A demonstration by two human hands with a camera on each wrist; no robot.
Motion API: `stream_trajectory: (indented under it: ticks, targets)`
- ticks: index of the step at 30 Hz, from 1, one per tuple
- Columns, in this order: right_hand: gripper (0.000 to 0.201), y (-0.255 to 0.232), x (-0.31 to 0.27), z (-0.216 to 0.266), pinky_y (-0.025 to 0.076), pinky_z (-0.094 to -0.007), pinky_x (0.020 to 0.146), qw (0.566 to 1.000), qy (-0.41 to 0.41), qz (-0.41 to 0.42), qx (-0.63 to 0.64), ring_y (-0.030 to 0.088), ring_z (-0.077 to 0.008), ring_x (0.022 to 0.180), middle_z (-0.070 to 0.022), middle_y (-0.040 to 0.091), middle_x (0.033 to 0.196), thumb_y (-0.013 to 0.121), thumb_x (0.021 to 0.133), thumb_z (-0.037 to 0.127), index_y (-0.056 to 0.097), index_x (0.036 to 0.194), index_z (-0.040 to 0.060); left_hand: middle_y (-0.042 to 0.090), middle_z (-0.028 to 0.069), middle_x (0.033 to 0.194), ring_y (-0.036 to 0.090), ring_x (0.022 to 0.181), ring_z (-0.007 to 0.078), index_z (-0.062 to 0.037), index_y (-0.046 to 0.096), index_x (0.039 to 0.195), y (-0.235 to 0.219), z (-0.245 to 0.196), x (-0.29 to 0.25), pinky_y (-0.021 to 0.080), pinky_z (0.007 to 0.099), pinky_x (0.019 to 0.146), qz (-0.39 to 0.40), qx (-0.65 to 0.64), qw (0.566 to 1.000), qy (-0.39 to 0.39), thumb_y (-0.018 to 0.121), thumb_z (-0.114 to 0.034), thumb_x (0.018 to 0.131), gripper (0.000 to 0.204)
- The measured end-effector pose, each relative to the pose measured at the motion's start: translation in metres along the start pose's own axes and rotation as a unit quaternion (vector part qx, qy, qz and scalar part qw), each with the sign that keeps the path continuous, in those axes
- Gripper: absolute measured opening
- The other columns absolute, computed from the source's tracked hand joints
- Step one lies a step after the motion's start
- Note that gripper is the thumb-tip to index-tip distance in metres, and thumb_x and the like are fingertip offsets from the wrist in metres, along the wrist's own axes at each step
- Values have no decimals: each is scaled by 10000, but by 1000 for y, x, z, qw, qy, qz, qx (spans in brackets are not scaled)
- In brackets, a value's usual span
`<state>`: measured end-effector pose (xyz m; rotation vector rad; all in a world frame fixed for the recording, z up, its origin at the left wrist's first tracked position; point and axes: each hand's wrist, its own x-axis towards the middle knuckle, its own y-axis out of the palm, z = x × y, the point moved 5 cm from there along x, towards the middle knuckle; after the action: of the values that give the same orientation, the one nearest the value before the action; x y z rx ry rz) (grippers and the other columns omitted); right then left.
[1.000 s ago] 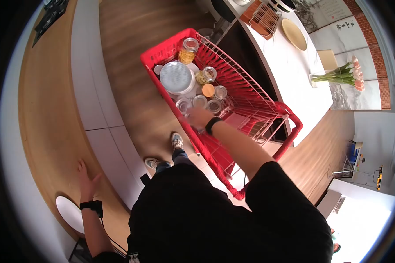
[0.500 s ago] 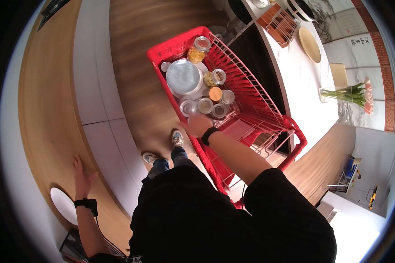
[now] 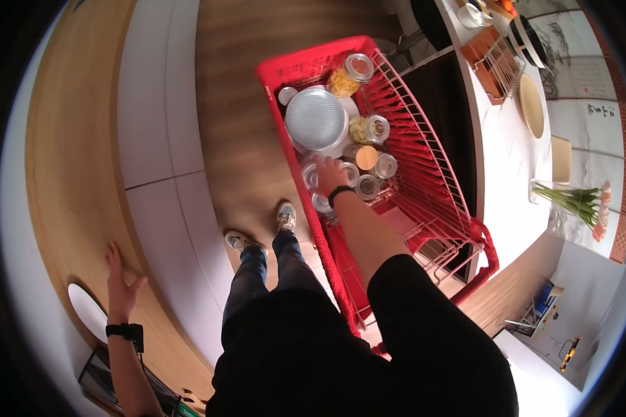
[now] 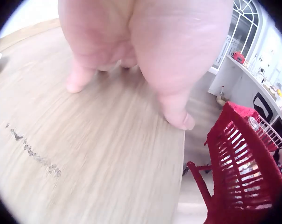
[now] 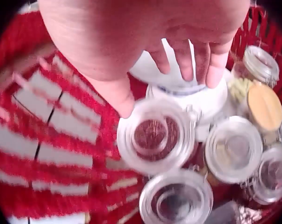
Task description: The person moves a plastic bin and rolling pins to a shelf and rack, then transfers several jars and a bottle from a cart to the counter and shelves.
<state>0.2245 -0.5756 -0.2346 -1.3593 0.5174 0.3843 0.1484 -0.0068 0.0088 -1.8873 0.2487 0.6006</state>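
- Black sleeve (image 3: pixel 424 299): nearest item, covering the right upper arm.
- Left hand (image 3: pixel 122 295): wide, fingers and thumb spread; fingertips rest on the wooden counter (image 3: pixel 69 201), with the thumb at its edge. A dark band circles the wrist.
- White plate (image 3: pixel 85 311): on the counter, just beside the left hand.
- Scuff (image 4: pixel 35 151): a dark, broken line on the counter top, near the left hand.
- Right hand (image 3: pixel 332 179): inside the red cart (image 3: pixel 424 163), wide, fingers extended downward and thumb set apart from them.
- Near jar (image 5: pixel 155 140): clear, lidded, directly below the right hand. The thumb tip is at the lid's rim; contact appears likely but cannot be confirmed.
- Clear jars (image 5: pixel 233 149): grouped beside the near jar, upright.
- Orange lid (image 3: pixel 366 158): on a jar among them.
- Dishes (image 3: pixel 316 119): pale, round, stacked beyond the right hand.
- Pasta jar (image 3: pixel 344 83): yellow contents, at the cart's far end.
- White table (image 3: pixel 504 201): beyond the cart, bearing a rack (image 3: pixel 502 66), a beige dish (image 3: pixel 532 104) and pink flowers (image 3: pixel 570 198).
- Screen (image 3: pixel 584 76): farther back, with dark writing.
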Motion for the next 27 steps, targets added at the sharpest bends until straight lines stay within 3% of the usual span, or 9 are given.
stream_trajectory:
  ticks: [2, 7, 8, 11, 13, 14, 17, 20, 27]
  targets:
    - [1074, 19, -6, 11, 501, -535, 1014, 999, -14, -46, 7, 463, -421, 1338, -155, 450, 1461, 893, 706, 381, 306, 1593, 237, 132, 178, 1706, 113, 1564, 427, -152, 108, 1653, -1, 0, 1, 242, 476, 1255, -1, -1, 1000, -14, 841, -99, 787, 1137]
    - [690, 50, 7, 14, 434, -613, 1040, 987, -3, -117, -114, 418, -445, 1384, -162, 437, 1485, 633, 942, 287, 351, 1571, 257, 164, 214, 1694, 117, 1564, 429, -148, 123, 1654, 2, 9, 1, 241, 491, 1251, -11, -24, 1000, 8, 857, -182, 775, 1145]
    - [690, 52, 12, 14, 434, -613, 1040, 987, -8, -114, -116, 418, -445, 1384, -162, 437, 1485, 633, 942, 287, 351, 1571, 257, 164, 214, 1694, 117, 1564, 429, -148, 123, 1654, 2, 10, 1, 241, 491, 1251, -11, -26, 1000, 2, 857, -182, 775, 1145]
    - [753, 50, 15, 9, 436, -605, 1039, 995, -1, -54, -84, 426, -445, 1375, -160, 449, 1471, 709, 886, 279, 366, 1556, 245, 169, 227, 1690, 115, 1565, 427, -146, 131, 1653, 0, 6, 2, 242, 494, 1250, -21, -31, 999, 7, 860, -187, 766, 1148]
    - [874, 30, 8, 9, 444, -594, 1035, 999, -14, 3, -39, 438, -445, 1359, -163, 458, 1458, 820, 791, 299, 375, 1540, 227, 168, 220, 1692, 115, 1567, 418, -145, 139, 1652, -1, 5, 1, 249, 485, 1249, -12, -14, 1000, 11, 849, -155, 774, 1129]
    - [874, 24, 3, 6, 444, -594, 1035, 999, -18, 1, -43, 438, -445, 1359, -163, 458, 1458, 820, 791, 299, 375, 1540, 227, 168, 220, 1692, 115, 1567, 418, -145, 139, 1652, -2, 3, 0, 249, 485, 1249, -15, -17, 1000, 8, 849, -155, 774, 1129]
    - [1040, 6, -10, -5, 458, -569, 1028, 998, -37, -40, -31, 482, -419, 1301, -161, 492, 1383, 931, 646, 384, 389, 1514, 201, 160, 216, 1694, 117, 1569, 408, -147, 141, 1651, -3, -4, 1, 256, 473, 1250, -15, -30, 999, 3, 846, -96, 767, 1132]
    - [1036, -22, -26, -5, 466, -560, 1025, 999, -29, -28, 2, 508, -408, 1269, -169, 504, 1360, 931, 640, 376, 395, 1509, 201, 146, 213, 1696, 116, 1569, 401, -150, 136, 1652, -4, -6, 0, 262, 466, 1250, -17, -14, 1000, -10, 844, -40, 749, 1153]
    - [972, -75, -76, -19, 489, -536, 1009, 988, -2, -112, 109, 538, -444, 1210, -212, 545, 1279, 887, 650, 411, 440, 1458, 105, 132, 221, 1696, 94, 1568, 415, -140, 133, 1650, -4, -8, -2, 250, 461, 1254, -22, -30, 999, -2, 857, -33, 738, 1169]
